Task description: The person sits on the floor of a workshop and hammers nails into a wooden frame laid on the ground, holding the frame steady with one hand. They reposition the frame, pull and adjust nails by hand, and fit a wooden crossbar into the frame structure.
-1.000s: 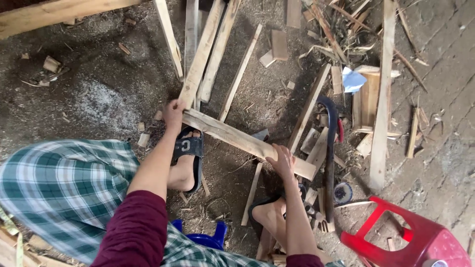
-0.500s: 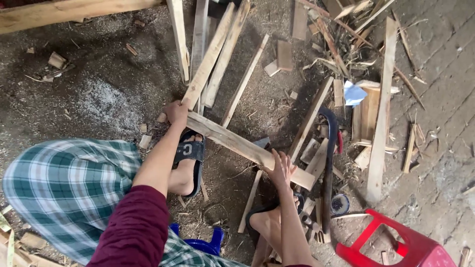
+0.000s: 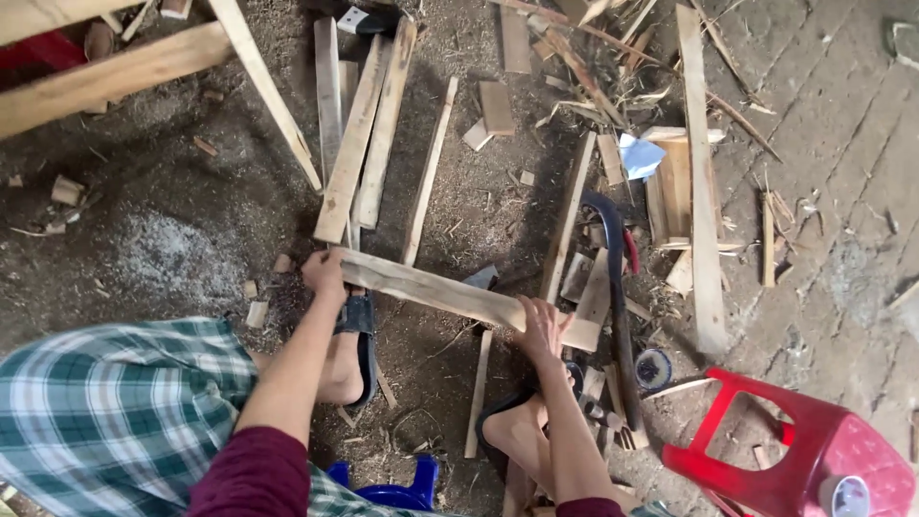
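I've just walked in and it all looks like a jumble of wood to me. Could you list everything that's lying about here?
Held plank: one, pale wood, across the middle, a hand at each end.
Loose slats: many, pale, spread over the dirt floor above the plank.
Long board: one, pale, lying up and down at right.
Offcuts and splinters: too many to count, top centre.
Curved dark tool: one, black, right of the plank; kind unclear.
Plastic stool: one, red, tipped over, lower right.
Blue plastic seat: one, bottom centre.
Sandals: two, dark, on the feet.
Left hand: grips the plank's left end.
Right hand: rests on its right end.
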